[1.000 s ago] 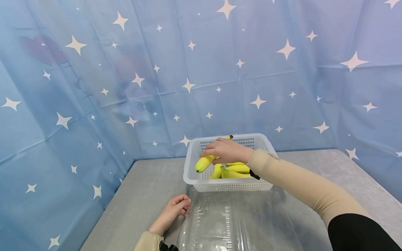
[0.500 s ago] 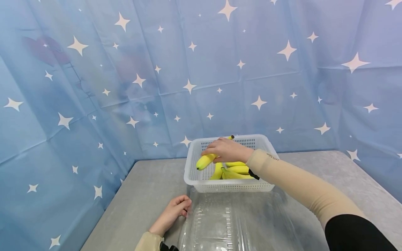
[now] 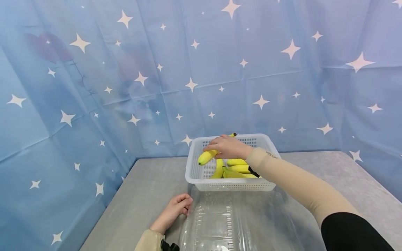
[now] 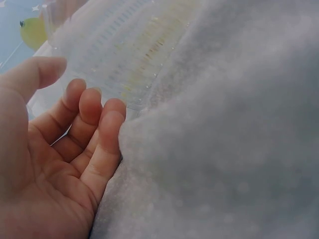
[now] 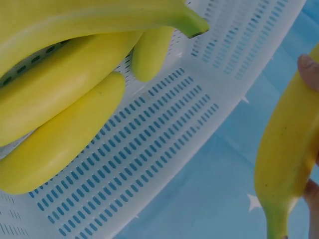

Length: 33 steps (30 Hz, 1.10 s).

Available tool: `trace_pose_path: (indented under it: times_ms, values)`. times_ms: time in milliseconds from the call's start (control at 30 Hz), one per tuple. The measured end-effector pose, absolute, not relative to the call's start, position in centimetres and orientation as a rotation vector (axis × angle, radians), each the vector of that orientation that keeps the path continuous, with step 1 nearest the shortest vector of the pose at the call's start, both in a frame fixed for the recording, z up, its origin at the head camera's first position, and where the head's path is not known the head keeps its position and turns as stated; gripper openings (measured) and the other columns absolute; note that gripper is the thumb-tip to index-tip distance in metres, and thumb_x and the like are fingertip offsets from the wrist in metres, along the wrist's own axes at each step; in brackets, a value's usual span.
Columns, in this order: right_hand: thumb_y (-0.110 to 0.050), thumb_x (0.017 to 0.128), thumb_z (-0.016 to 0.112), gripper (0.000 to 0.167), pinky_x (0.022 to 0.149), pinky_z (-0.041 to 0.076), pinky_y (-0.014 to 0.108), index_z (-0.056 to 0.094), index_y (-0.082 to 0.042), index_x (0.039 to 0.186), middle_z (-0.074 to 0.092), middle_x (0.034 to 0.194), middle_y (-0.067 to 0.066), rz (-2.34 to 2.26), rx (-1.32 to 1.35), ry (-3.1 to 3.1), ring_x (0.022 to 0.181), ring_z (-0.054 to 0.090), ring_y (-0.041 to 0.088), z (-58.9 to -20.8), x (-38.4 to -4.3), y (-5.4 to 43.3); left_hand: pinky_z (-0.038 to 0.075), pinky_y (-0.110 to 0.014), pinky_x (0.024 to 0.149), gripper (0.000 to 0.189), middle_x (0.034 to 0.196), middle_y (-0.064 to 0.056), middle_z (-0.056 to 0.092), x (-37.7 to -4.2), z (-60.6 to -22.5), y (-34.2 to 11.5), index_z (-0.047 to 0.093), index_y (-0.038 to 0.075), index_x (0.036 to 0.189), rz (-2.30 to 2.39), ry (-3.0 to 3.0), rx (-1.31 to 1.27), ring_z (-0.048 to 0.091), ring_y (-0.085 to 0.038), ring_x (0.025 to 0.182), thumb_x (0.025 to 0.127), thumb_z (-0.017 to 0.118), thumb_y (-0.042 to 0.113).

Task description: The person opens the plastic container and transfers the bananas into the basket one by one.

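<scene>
My right hand [image 3: 229, 147] grips a yellow banana [image 3: 207, 157] over the white perforated basket [image 3: 232, 181], fingers and thumb around its middle. In the right wrist view this banana [image 5: 286, 144] appears beyond the basket wall, partly cut off by the frame's edge. Several more bananas [image 3: 240, 169] lie in the basket, partly hidden by my right forearm. My left hand [image 3: 174, 211] is at the left edge of a clear plastic container [image 3: 213, 223]. Its fingers [image 4: 89, 107] are loosely bent, with nothing seen between them and the thumb; whether they touch the container I cannot tell.
The basket stands at the back of a grey table [image 3: 150, 181], close to a blue star-patterned curtain [image 3: 176, 87]. The clear container lies in front of it and runs out of view at the bottom.
My right hand has risen slightly with the banana, whose near tip has shifted up and a little right. My left hand stays by the container's edge. The head view has shifted slightly.
</scene>
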State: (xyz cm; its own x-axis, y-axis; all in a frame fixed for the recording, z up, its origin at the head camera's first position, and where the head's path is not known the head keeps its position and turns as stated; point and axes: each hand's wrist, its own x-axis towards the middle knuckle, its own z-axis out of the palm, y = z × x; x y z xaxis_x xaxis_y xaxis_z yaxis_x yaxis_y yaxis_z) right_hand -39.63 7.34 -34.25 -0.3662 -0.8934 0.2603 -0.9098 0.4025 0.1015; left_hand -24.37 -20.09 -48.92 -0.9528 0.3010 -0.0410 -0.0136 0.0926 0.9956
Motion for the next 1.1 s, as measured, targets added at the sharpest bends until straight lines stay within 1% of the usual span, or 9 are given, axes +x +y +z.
trace_pose_path:
  times_ms: [200, 233, 300, 467, 533, 700, 933, 1000, 1100]
  values:
    - [-0.02, 0.083, 0.079, 0.054, 0.099, 0.041, 0.048, 0.059, -0.026, 0.132, 0.063, 0.122, -0.003, 0.056, 1.562, -2.372, 0.115, 0.057, 0.02, -34.6, -40.2, 7.5, 0.049, -0.023, 0.057, 0.017, 0.074, 0.0, 0.057, -24.5, -48.7, -20.1, 0.058, 0.007, 0.084, 1.951, 2.137, 0.3, 0.053, -0.01, 0.062, 0.097, 0.057, 0.018]
    - [-0.02, 0.083, 0.079, 0.054, 0.098, 0.041, 0.048, 0.059, -0.026, 0.132, 0.063, 0.122, -0.003, 0.042, 1.557, -2.367, 0.115, 0.057, 0.02, -34.7, -40.3, 7.5, 0.049, -0.023, 0.057, 0.017, 0.073, 0.0, 0.057, -24.5, -48.7, -20.1, 0.058, 0.005, 0.085, 1.952, 2.139, 0.305, 0.053, -0.009, 0.062, 0.097, 0.058, 0.018]
    - [-0.02, 0.083, 0.079, 0.053, 0.098, 0.041, 0.048, 0.059, -0.026, 0.132, 0.063, 0.122, -0.003, 0.025, 1.546, -2.363, 0.115, 0.057, 0.02, -34.9, -40.5, 7.5, 0.049, -0.022, 0.057, 0.022, 0.073, 0.0, 0.057, -24.5, -48.6, -20.1, 0.056, -0.002, 0.086, 1.956, 2.137, 0.316, 0.052, -0.009, 0.062, 0.096, 0.058, 0.017]
    - [-0.017, 0.082, 0.079, 0.053, 0.1, 0.04, 0.051, 0.06, -0.023, 0.131, 0.063, 0.122, -0.001, 0.013, 1.524, -2.383, 0.115, 0.057, 0.022, -35.6, -41.0, 7.7, 0.049, -0.022, 0.057, 0.022, 0.074, 0.0, 0.057, -24.6, -48.7, -20.2, 0.056, -0.001, 0.084, 1.953, 2.132, 0.32, 0.053, -0.009, 0.062, 0.097, 0.058, 0.017]
    - [-0.016, 0.082, 0.079, 0.053, 0.1, 0.04, 0.051, 0.06, -0.022, 0.131, 0.063, 0.122, -0.001, 0.018, 1.52, -2.392, 0.115, 0.057, 0.023, -35.8, -41.1, 7.7, 0.049, -0.022, 0.057, 0.018, 0.073, 0.0, 0.057, -24.5, -48.9, -20.2, 0.057, 0.006, 0.084, 1.952, 2.132, 0.317, 0.053, -0.009, 0.062, 0.097, 0.057, 0.018]
    - [-0.016, 0.082, 0.079, 0.052, 0.099, 0.04, 0.051, 0.061, -0.022, 0.13, 0.063, 0.121, 0.0, 0.052, 1.53, -2.388, 0.114, 0.057, 0.022, -36.3, -41.5, 7.7, 0.049, -0.022, 0.057, 0.02, 0.073, 0.0, 0.057, -24.4, -49.1, -20.2, 0.057, 0.001, 0.086, 1.961, 2.128, 0.319, 0.053, -0.009, 0.062, 0.098, 0.057, 0.018]
    - [-0.018, 0.082, 0.079, 0.051, 0.099, 0.042, 0.045, 0.062, -0.024, 0.13, 0.064, 0.119, -0.002, 0.028, 1.545, -2.382, 0.111, 0.058, 0.019, -37.4, -42.1, 7.2, 0.049, -0.022, 0.057, 0.033, 0.074, -0.001, 0.056, -24.3, -49.3, -20.2, 0.05, -0.016, 0.094, 1.965, 2.125, 0.332, 0.053, -0.009, 0.061, 0.097, 0.057, 0.016]
    - [-0.018, 0.082, 0.08, 0.052, 0.098, 0.043, 0.045, 0.062, -0.024, 0.13, 0.064, 0.118, -0.002, 0.011, 1.534, -2.391, 0.11, 0.059, 0.02, -37.6, -42.2, 7.1, 0.049, -0.022, 0.057, 0.035, 0.074, -0.001, 0.056, -24.3, -49.3, -20.1, 0.048, -0.018, 0.096, 1.968, 2.122, 0.337, 0.053, -0.009, 0.061, 0.097, 0.058, 0.016]
    - [-0.019, 0.081, 0.08, 0.052, 0.096, 0.044, 0.044, 0.062, -0.024, 0.13, 0.064, 0.118, -0.002, -0.016, 1.522, -2.401, 0.108, 0.059, 0.02, -38.0, -42.3, 7.0, 0.049, -0.023, 0.057, 0.035, 0.074, -0.001, 0.057, -24.3, -49.2, -20.0, 0.05, -0.017, 0.095, 1.967, 2.124, 0.321, 0.053, -0.009, 0.061, 0.096, 0.058, 0.017]
